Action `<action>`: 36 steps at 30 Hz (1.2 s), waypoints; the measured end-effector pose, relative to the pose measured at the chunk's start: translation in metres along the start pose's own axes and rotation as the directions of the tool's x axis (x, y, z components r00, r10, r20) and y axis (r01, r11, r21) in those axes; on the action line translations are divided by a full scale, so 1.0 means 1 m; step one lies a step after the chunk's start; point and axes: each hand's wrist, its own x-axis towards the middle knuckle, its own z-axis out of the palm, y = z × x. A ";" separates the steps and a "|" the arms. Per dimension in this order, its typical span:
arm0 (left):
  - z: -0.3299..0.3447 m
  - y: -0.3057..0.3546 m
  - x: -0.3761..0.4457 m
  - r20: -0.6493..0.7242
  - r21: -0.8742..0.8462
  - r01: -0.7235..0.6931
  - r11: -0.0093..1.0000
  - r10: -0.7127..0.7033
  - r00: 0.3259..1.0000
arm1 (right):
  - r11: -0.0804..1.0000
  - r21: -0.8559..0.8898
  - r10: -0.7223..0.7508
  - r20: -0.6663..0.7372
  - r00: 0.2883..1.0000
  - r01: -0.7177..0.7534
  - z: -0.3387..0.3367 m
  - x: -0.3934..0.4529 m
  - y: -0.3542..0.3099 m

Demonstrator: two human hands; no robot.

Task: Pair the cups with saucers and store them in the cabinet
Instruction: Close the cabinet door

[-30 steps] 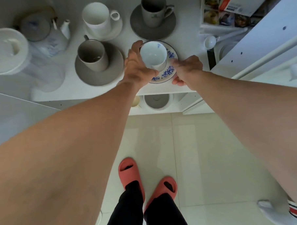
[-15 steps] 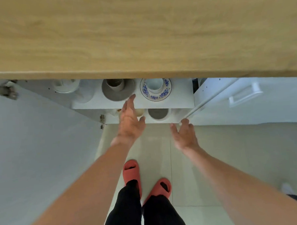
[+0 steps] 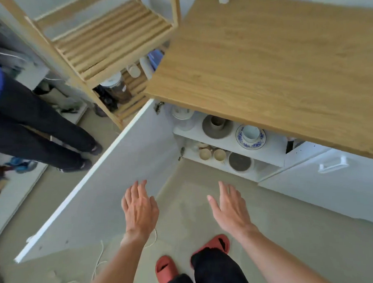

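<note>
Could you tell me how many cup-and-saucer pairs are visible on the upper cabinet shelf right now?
2: a grey cup and saucer toward the left, and a blue-patterned cup and saucer to its right. The wooden countertop hides the shelf's rear, so more may sit there.

Both empty hands (image 3: 139,209) hover before open cabinet (image 3: 267,159)

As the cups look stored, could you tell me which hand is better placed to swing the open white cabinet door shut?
Probably the left hand: it hovers empty over the open white cabinet door, while the right hand is farther away.
</note>
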 end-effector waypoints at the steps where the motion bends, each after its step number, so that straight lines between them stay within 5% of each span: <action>1: -0.010 -0.014 -0.005 -0.016 0.000 0.021 1.000 -0.021 1.000 | 0.999 -0.014 -0.049 0.012 0.999 0.049 0.004 -0.005 -0.017; 6: -0.049 -0.083 -0.027 -0.070 0.066 0.058 0.996 -0.054 0.996 | 0.961 -0.074 -0.265 0.053 0.963 0.268 0.027 -0.022 -0.099; 13: -0.089 -0.171 -0.052 -0.173 0.082 0.140 0.987 -0.124 0.977 | 0.916 -0.119 -0.382 0.033 0.924 0.383 0.062 -0.054 -0.193; 18: -0.094 -0.228 -0.066 -0.041 0.145 0.156 0.977 -0.151 0.988 | 0.912 -0.118 -0.394 0.020 0.919 0.393 0.081 -0.081 -0.232; 29: -0.106 -0.224 -0.068 0.044 0.086 0.060 0.994 -0.064 0.997 | 0.947 -0.150 -0.286 -0.002 0.958 0.283 0.108 -0.118 -0.184; 36: -0.091 -0.207 -0.082 0.034 -0.260 -0.240 0.935 0.257 0.966 | 0.994 -0.072 -0.085 -0.067 0.994 0.080 0.101 -0.131 -0.108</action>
